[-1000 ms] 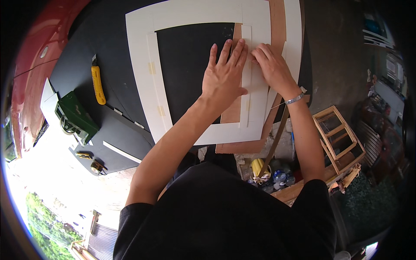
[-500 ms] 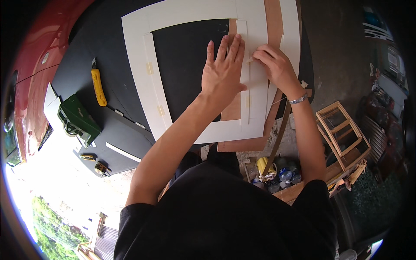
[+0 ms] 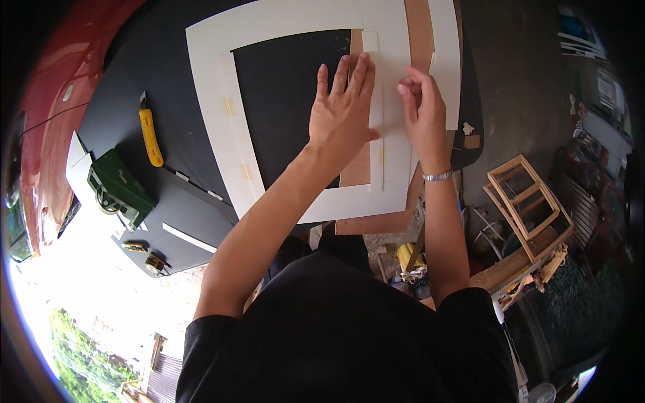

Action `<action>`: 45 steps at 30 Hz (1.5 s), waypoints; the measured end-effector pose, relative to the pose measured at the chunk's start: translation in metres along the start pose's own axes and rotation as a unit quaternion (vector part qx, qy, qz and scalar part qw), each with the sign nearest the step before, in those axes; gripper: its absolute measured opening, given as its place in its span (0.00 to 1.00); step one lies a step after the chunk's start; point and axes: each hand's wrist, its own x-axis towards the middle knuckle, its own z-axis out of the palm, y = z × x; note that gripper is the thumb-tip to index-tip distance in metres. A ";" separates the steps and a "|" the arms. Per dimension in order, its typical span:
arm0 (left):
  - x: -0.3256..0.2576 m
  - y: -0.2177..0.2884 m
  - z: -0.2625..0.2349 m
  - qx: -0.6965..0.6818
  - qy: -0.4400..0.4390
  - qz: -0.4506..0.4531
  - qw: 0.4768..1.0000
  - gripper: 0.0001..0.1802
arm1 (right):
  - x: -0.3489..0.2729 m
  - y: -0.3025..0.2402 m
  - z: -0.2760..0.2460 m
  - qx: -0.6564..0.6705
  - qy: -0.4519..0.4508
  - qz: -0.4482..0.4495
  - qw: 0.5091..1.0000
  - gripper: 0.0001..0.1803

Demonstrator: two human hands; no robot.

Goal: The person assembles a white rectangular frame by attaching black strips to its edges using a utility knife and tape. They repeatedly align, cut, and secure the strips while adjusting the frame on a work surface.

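Observation:
My left hand [image 3: 341,111] lies flat with its fingers spread, across a thin white strip [image 3: 375,176] and the brown board [image 3: 356,168] under it. That strip runs along the right inner edge of a white card frame [image 3: 322,203]. Over the frame's right border, my right hand [image 3: 425,121] is half curled, thumb and forefinger apart, with nothing visible between them. A yellowish piece of tape [image 3: 381,156] sits on the strip below my left thumb. Another white strip [image 3: 243,127] lines the left inner edge, held by tape pieces [image 3: 229,106].
Left on the black tabletop [image 3: 181,114] lie a yellow utility knife [image 3: 151,138], a green tool [image 3: 121,185] and a tape measure [image 3: 156,263]. A wooden frame [image 3: 527,208] stands beyond the table at right. A red car [image 3: 60,87] is at far left.
My right hand has come away from the strip's edge, and its pinch has loosened. Its forearm has swung inward to the left. My left hand stays flat; the view has shifted slightly.

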 end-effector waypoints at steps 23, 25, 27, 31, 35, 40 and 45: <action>-0.042 0.019 -0.038 -0.368 0.028 0.034 0.929 0.40 | -0.057 -0.043 -0.075 0.024 -0.038 0.021 0.999 0.07; -0.068 0.036 -0.038 -0.520 0.027 0.039 0.853 0.22 | -0.086 -0.060 -0.067 0.087 -0.069 0.043 0.993 0.08; -0.092 0.048 -0.030 -0.549 0.056 -0.053 0.832 0.13 | -0.104 -0.070 -0.061 0.106 -0.096 0.045 0.989 0.09; -0.124 0.046 -0.013 -0.600 -0.038 -0.212 0.771 0.07 | -0.141 -0.043 -0.039 0.376 -0.118 0.224 0.891 0.08; -0.121 0.027 -0.005 -0.496 -0.021 -0.196 0.845 0.04 | -0.132 -0.012 -0.022 0.246 -0.010 0.219 0.944 0.09; -0.088 0.006 0.014 -0.360 0.114 -0.036 0.925 0.09 | -0.085 0.007 -0.024 -0.082 -0.153 -0.156 0.972 0.20; -0.065 0.008 0.022 -0.215 0.087 0.049 0.971 0.21 | -0.079 0.016 -0.022 -0.075 -0.156 -0.213 0.962 0.21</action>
